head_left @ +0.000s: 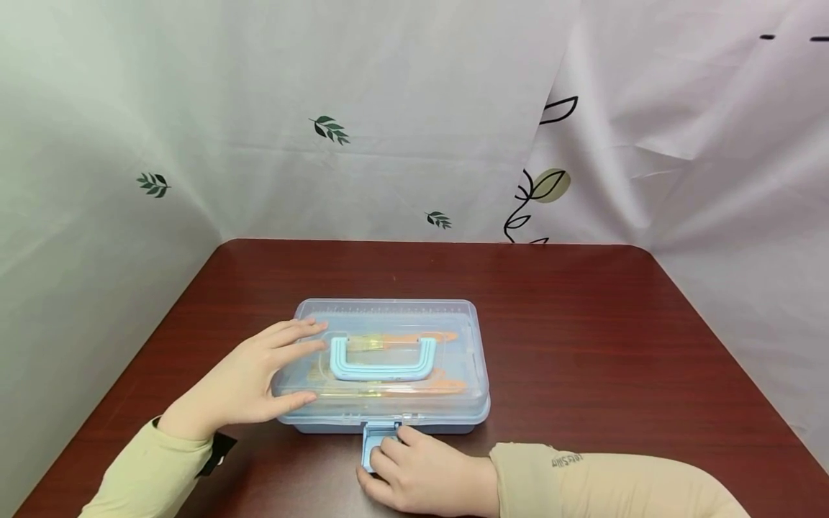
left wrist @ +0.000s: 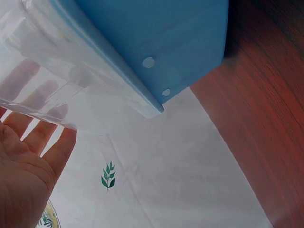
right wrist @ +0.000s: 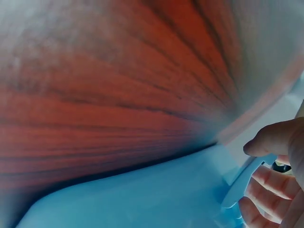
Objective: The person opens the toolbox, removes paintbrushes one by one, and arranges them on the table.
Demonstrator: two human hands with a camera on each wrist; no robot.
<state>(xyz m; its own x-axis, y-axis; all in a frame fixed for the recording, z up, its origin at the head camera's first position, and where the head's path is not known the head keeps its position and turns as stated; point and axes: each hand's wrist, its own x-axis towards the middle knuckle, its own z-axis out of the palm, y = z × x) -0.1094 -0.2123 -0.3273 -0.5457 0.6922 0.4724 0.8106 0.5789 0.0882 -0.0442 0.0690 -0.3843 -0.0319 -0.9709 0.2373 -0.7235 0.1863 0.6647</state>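
A plastic storage box with a clear lid (head_left: 388, 411) and a blue base (head_left: 324, 429) sits on the table, its lid down. Its light blue handle (head_left: 382, 373) lies folded flat on top. Through the lid, brushes with orange handles (head_left: 447, 388) can be seen. My left hand (head_left: 259, 374) rests on the lid's left side with fingers spread; the left wrist view shows them behind the clear plastic (left wrist: 109, 118). At the front, the blue latch (head_left: 373, 435) is swung outward. My right hand (head_left: 421, 467) pinches this latch (right wrist: 242, 183) between thumb and fingers.
The box stands on a dark red-brown wooden table (head_left: 583, 345). White cloth (head_left: 414, 86) with printed leaves hangs behind the table and along both sides.
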